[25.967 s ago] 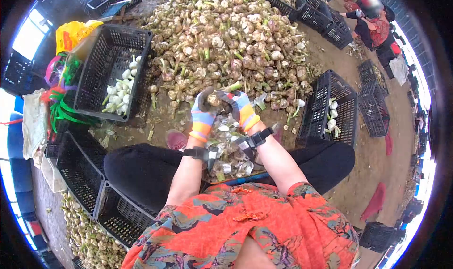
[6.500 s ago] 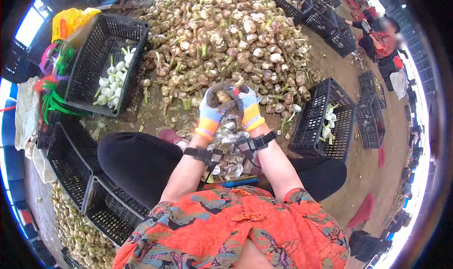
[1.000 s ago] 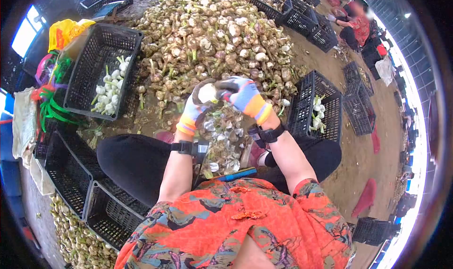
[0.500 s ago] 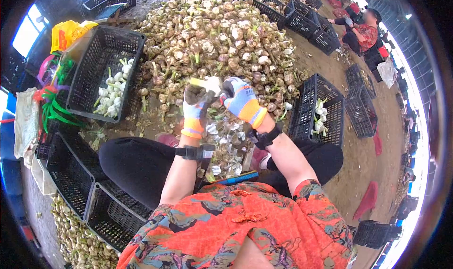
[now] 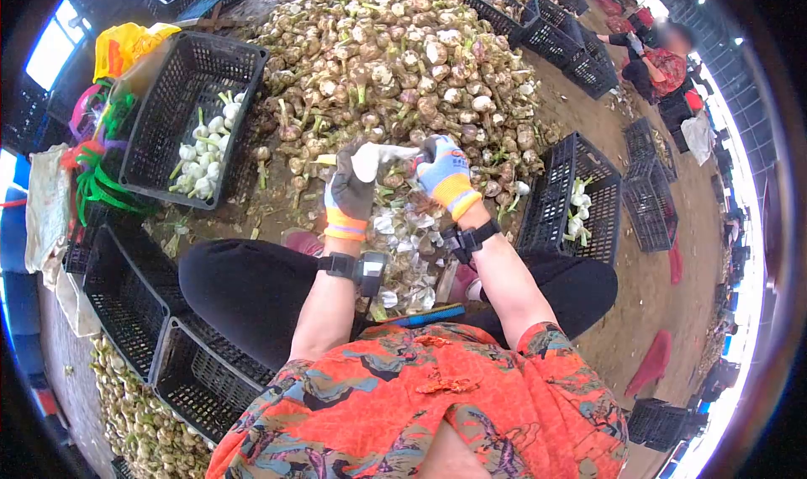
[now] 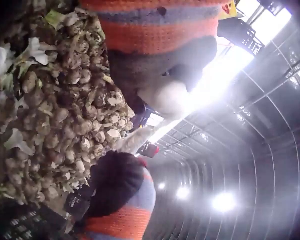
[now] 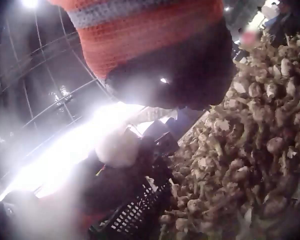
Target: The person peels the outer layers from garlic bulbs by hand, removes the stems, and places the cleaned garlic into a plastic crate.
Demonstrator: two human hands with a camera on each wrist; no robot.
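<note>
In the head view, my gloved left hand (image 5: 350,195) grips a white garlic bulb (image 5: 366,162), its cut green stem (image 5: 323,158) pointing left. From the bulb a strip of pale skin (image 5: 398,152) stretches to my gloved right hand (image 5: 445,172), whose fingertips pinch its end. Both wrist views show that strip spanning the gap, and the bulb (image 6: 165,97) looks smooth and white. Below the hands, papery peelings (image 5: 408,248) litter the ground between my legs. A large heap of dirty, unpeeled garlic (image 5: 403,67) rises just beyond.
A black crate (image 5: 134,172) with clean white bulbs stands at left, another (image 5: 618,206) at right. More black crates (image 5: 126,311) sit by my left knee. A blue-edged tool (image 5: 429,315) lies at my lap. Another person (image 5: 666,71) sits far right.
Earlier a brownish bulb was between both hands; now a white one is in the left. Over the last half second the right hand has moved away rightward, drawing out a strip of skin.
</note>
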